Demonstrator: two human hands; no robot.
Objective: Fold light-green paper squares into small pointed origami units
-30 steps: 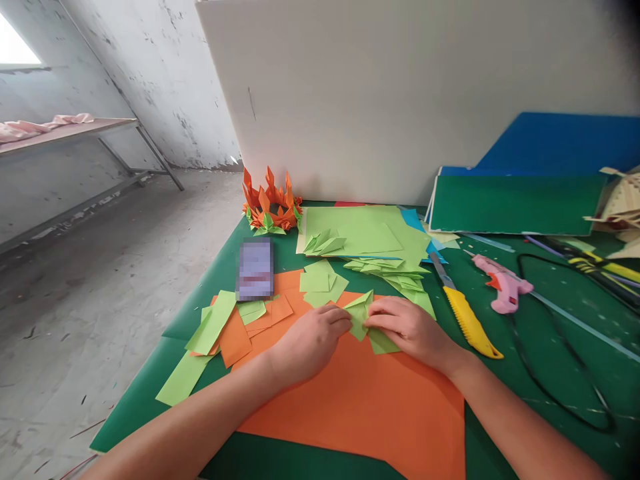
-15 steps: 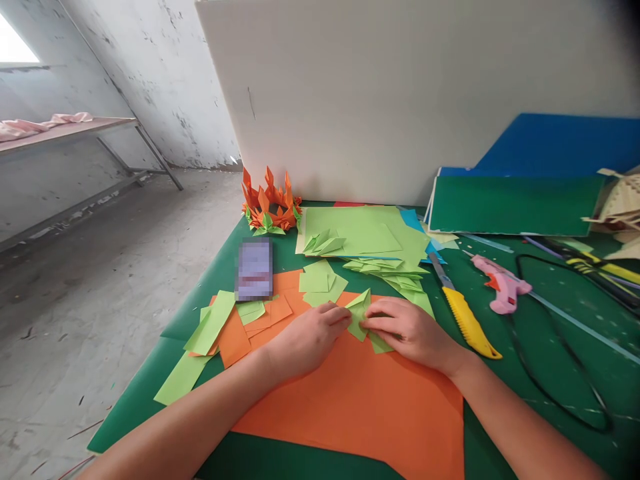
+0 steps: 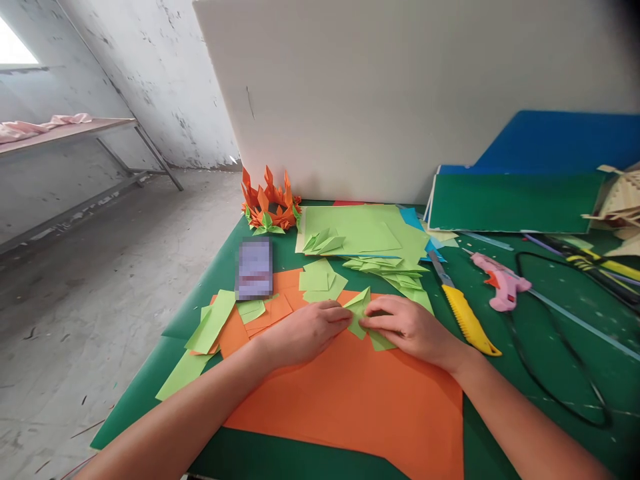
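Between my two hands, a small folded green paper (image 3: 361, 308) stands above the large orange sheet (image 3: 350, 407). The fingers of my left hand (image 3: 320, 327) are pressed together at its left edge. From the right, my right hand (image 3: 400, 323) pinches its lower right part with thumb and fingers. Under the right fingers lies another small green piece (image 3: 381, 342). Loose green squares (image 3: 320, 280) lie just beyond my left hand, and a pile of folded green pieces (image 3: 385, 265) is behind the folded paper.
An orange paper crown (image 3: 270, 207) and a blurred purple rectangle (image 3: 254, 269) are at the left. Green sheets (image 3: 355, 223) lie at the back. On the right are a yellow cutter (image 3: 467, 320), a pink glue gun (image 3: 505, 283) with its black cord, and pliers (image 3: 605, 270).
My left hand and forearm have shifted very slightly. Both hands remain at the same folded green paper.
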